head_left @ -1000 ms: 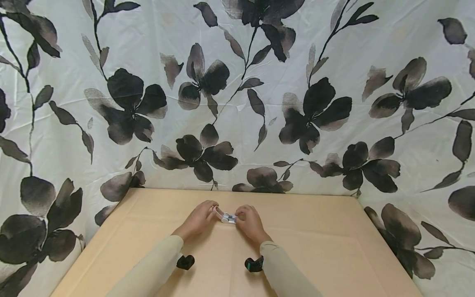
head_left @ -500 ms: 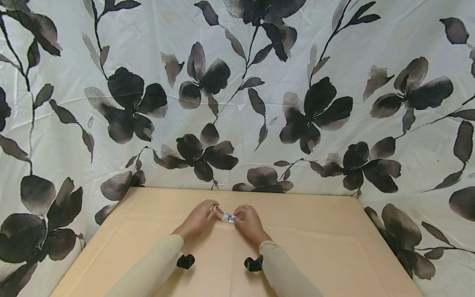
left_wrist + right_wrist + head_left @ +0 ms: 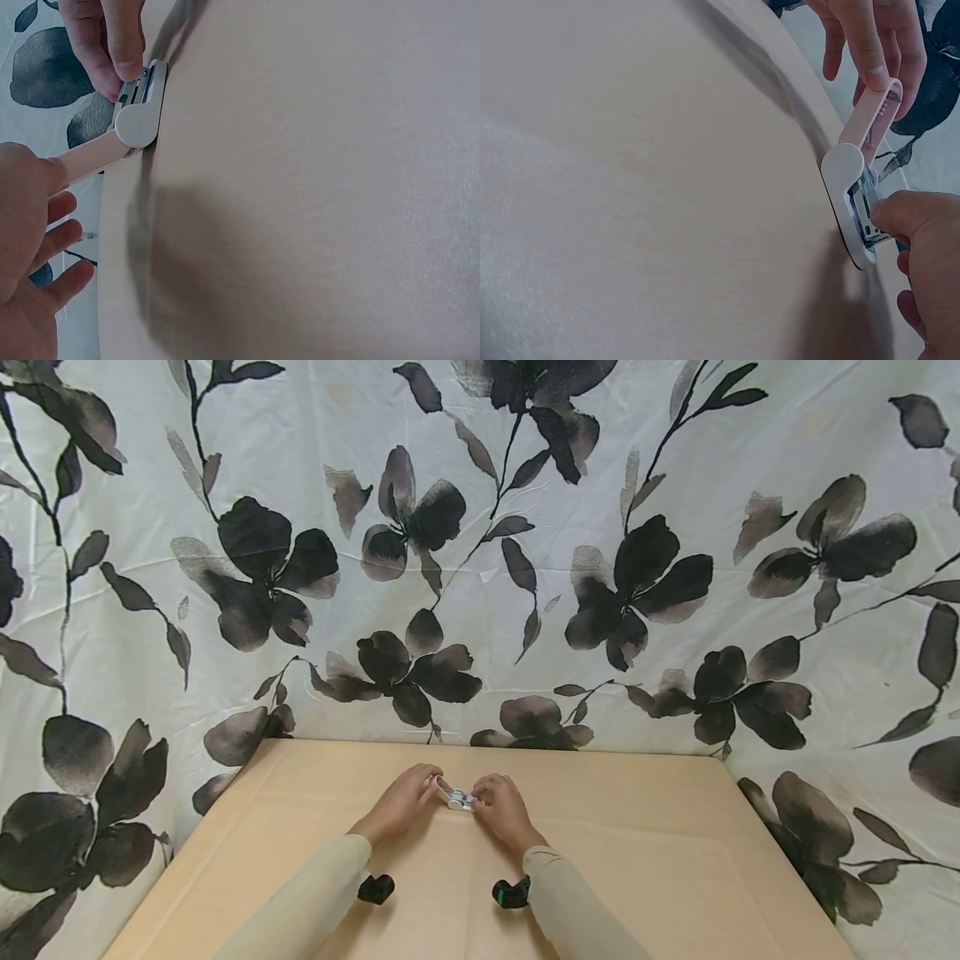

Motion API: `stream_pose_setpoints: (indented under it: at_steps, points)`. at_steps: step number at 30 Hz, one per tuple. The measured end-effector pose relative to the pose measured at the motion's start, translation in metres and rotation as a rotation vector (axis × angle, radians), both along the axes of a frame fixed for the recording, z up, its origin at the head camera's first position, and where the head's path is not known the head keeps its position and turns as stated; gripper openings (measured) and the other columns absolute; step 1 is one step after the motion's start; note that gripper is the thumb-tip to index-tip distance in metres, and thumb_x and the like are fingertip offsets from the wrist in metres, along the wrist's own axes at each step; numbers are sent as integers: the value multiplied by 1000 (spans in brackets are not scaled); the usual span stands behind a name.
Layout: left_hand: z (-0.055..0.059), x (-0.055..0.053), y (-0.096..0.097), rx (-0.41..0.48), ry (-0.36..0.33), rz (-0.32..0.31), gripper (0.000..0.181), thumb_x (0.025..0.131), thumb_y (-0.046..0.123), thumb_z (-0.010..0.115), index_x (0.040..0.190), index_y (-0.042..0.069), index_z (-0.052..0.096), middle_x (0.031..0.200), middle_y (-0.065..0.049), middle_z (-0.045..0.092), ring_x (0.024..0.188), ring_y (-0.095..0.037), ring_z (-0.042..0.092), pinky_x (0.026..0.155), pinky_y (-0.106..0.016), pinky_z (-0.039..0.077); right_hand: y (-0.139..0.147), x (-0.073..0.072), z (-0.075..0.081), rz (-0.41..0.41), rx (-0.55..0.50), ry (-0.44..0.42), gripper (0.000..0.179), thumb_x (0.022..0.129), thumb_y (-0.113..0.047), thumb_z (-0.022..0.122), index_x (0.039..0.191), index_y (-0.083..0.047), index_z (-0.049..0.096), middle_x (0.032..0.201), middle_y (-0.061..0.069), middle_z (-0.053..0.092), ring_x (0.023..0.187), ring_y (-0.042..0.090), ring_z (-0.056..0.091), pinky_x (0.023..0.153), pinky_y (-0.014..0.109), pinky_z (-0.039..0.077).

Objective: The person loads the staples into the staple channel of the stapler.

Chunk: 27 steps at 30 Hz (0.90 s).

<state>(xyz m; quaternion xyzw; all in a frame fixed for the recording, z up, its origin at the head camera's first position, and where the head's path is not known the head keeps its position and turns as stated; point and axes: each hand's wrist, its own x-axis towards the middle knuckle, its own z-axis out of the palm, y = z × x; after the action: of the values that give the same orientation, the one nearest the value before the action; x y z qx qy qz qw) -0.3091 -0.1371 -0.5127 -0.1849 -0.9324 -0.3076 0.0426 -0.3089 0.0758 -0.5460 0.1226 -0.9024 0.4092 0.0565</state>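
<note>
- Pink-and-white stapler point(image 3: 460, 802) lies on the table point(image 3: 615, 860) near its far edge, between the left hand point(image 3: 397, 802) and right hand point(image 3: 508, 810), neither nearer.
- White base point(image 3: 842, 161) runs roughly along that edge, hinge left, free end right; pink handle point(image 3: 90, 159) slants up leftward.
- Left hand pinches the handle; right hand, the metal rail point(image 3: 861, 201).

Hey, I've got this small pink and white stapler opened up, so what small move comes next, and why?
I'd probably have your right hand gently press the narrow silver metal track toward the white rounded base: that hand touches the track, while your left hand pinches the pink plastic arm, swung open away from it.
</note>
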Motion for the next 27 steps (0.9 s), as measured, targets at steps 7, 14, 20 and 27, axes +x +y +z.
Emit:
stream_pose_setpoints:
  at_steps: [7, 14, 20, 27]
  points:
    - [-2, -1, -1, 6, -3, -2, 25, 104, 10, 59, 127, 2, 64, 128, -14, 68, 130, -34, 61, 116, -51, 47, -2, 0, 1, 2, 11, 6, 4, 93, -10, 76, 94, -6, 78, 112, 5, 69, 112, 25, 60, 103, 49, 53]
    - [-2, 0, -1, -6, 25, -18, 25, 104, 10, 59, 126, 1, 64, 126, -15, 68, 127, -36, 62, 113, -53, 49, -2, 0, -1, 4, 18, 21, 6, 93, -12, 77, 91, -6, 77, 111, 5, 69, 110, 24, 60, 101, 48, 54]
    - [-3, -1, -1, 1, 19, -10, 23, 104, 11, 59, 124, 2, 65, 124, -15, 69, 125, -35, 63, 112, -52, 49, -2, -1, -3, 0, 23, 25, 5, 92, -12, 77, 90, -8, 76, 112, 5, 70, 111, 25, 60, 102, 49, 54]
    - [-3, -1, -2, 0, 36, -13, 22, 104, 10, 59, 124, 2, 65, 123, -15, 69, 124, -36, 64, 111, -53, 50, -1, -2, -5, -17, 10, 26, 5, 90, -9, 79, 90, -11, 74, 114, 6, 70, 111, 25, 60, 103, 49, 54]
